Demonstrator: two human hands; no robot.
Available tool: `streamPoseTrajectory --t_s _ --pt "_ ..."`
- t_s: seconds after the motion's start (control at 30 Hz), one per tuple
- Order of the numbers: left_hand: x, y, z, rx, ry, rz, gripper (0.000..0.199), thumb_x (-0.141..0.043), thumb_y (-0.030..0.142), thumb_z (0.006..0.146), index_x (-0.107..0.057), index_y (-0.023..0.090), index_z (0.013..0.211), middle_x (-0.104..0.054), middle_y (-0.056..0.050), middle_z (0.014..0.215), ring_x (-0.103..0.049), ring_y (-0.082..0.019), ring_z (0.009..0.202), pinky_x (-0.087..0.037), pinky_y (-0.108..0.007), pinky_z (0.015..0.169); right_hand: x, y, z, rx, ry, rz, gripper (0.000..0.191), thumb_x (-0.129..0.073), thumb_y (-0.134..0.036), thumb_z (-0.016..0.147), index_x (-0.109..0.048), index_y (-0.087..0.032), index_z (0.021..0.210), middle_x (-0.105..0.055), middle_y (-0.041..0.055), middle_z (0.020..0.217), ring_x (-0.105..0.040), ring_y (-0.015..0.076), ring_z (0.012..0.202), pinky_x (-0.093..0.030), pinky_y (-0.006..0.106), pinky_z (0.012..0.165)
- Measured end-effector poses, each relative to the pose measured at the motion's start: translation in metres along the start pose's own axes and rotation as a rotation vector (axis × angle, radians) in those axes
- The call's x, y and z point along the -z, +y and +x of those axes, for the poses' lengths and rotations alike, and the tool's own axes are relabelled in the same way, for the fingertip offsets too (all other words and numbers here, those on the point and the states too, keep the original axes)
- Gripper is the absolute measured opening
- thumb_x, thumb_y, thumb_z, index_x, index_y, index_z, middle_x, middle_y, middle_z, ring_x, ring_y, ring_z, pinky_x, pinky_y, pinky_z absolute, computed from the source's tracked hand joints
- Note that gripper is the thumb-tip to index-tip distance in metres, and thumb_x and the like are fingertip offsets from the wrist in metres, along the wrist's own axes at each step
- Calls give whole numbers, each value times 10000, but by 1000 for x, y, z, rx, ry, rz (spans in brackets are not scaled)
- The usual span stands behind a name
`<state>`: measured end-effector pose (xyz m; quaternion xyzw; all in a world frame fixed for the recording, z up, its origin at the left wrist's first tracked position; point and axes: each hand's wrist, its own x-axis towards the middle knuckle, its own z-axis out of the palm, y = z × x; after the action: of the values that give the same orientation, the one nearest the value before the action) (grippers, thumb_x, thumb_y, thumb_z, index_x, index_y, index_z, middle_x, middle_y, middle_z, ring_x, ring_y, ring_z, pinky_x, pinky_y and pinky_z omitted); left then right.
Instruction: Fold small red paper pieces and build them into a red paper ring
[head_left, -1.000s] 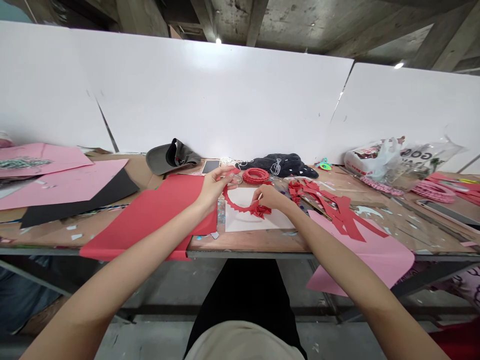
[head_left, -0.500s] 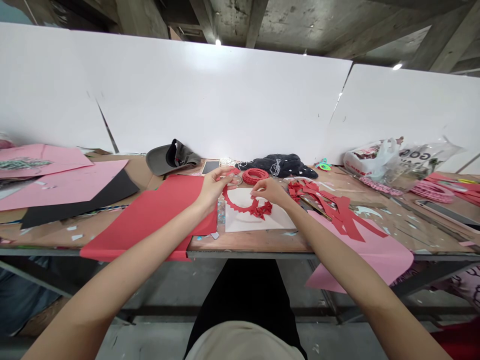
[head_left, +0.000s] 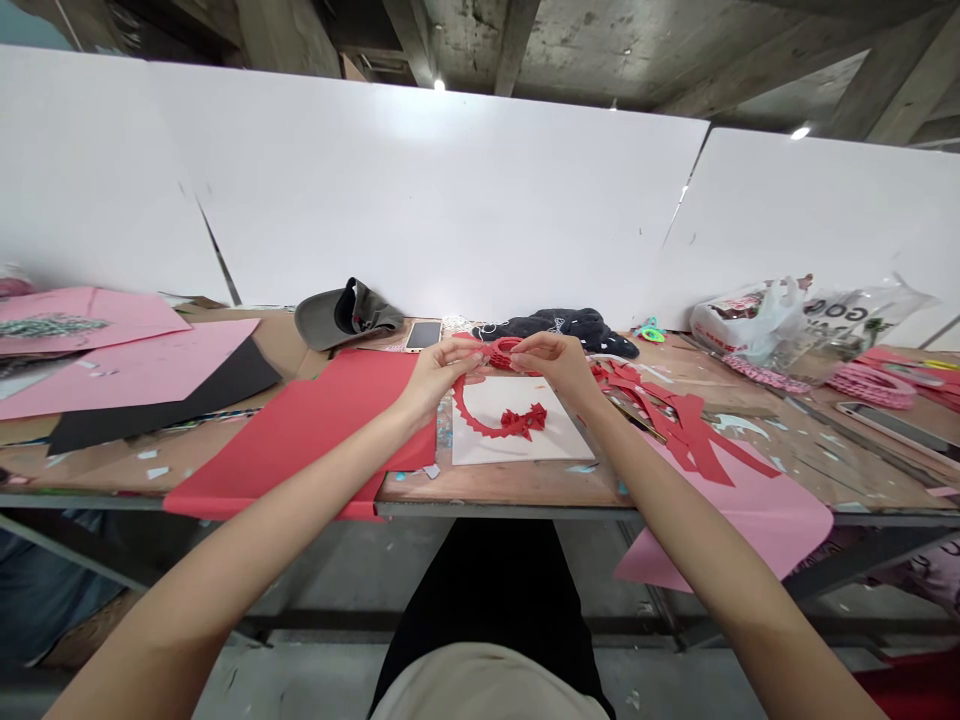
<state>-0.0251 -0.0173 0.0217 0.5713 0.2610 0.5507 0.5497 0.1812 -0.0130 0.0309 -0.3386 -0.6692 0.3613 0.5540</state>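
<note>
My left hand is closed in a pinch on the upper end of a red folded paper chain. The chain curves down over a white sheet to a cluster of red folded points. My right hand is also pinched, level with the left and to its right; its fingertips are beside a red paper coil, and what they grip is too small to make out. The coil lies behind and between both hands.
Red paper lies left of the white sheet. Red strips rest over pink paper on the right. Behind are a grey cap, a phone, dark cloth and a plastic bag.
My right hand has risen from the chain's lower part to the level of my left hand, in front of the coil. The left hand has shifted slightly right.
</note>
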Motion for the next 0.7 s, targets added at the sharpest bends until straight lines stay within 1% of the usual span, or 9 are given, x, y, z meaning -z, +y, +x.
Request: streamPoseTrajectory --t_s 0.03,0.1,0.2,0.3,0.4,0.47,0.6,0.7 --pt "-1 0 -1 -2 -16 1 317 -826 318 674 -708 157 920 -740 -86 944 -712 -199 829 -574 -355 838 -1 -3 -2 4 5 8 283 -814 -370 651 -698 -164 807 -731 44 804 -695 168 763 -592 354 771" --pt "-2 1 -2 -22 -46 14 321 -830 313 672 -712 157 926 -744 -86 938 -712 -200 842 -568 -362 859 -4 -7 -5 37 -13 35 286 -798 -389 680 -682 -174 828 -732 45 849 -698 174 794 -601 367 773" --pt "-5 4 -5 -78 -56 36 323 -840 311 654 -719 164 914 -748 -75 920 -711 -200 848 -556 -370 889 -10 -12 -9 161 -39 5 233 -784 -372 713 -691 -195 833 -727 40 904 -692 185 887 -591 378 843" --pt "-7 7 -6 -131 -61 54 308 -851 307 631 -726 168 876 -749 -71 885 -710 -216 872 -548 -382 902 -15 -15 -14 279 2 -83 140 -759 -331 751 -727 -224 835 -725 26 883 -680 183 913 -581 370 878" --pt "-9 9 -7 -182 -75 55 269 -856 278 620 -735 170 835 -747 -71 872 -707 -221 895 -544 -381 907 -18 -18 -18 348 41 -90 93 -732 -293 781 -745 -247 861 -726 18 888 -679 183 914 -584 374 878" --pt "-9 9 -7 -195 -72 59 251 -856 274 619 -740 169 815 -747 -73 881 -705 -223 903 -542 -381 910 -18 -18 -20 369 43 -96 86 -726 -289 789 -750 -253 863 -728 17 896 -680 186 915 -585 375 872" --pt "-10 9 -7 -193 -46 77 268 -862 299 601 -744 170 803 -748 -78 881 -706 -237 913 -541 -396 912 -18 -18 -21 362 45 -137 105 -722 -328 791 -754 -252 857 -728 21 897 -677 191 913 -586 381 865" --pt "-10 9 -8 -199 -43 84 264 -855 307 613 -744 173 810 -750 -76 881 -708 -238 913 -540 -397 912 -18 -17 -20 360 50 -144 107 -715 -324 796 -755 -251 863 -727 22 894 -676 186 903 -584 381 873"
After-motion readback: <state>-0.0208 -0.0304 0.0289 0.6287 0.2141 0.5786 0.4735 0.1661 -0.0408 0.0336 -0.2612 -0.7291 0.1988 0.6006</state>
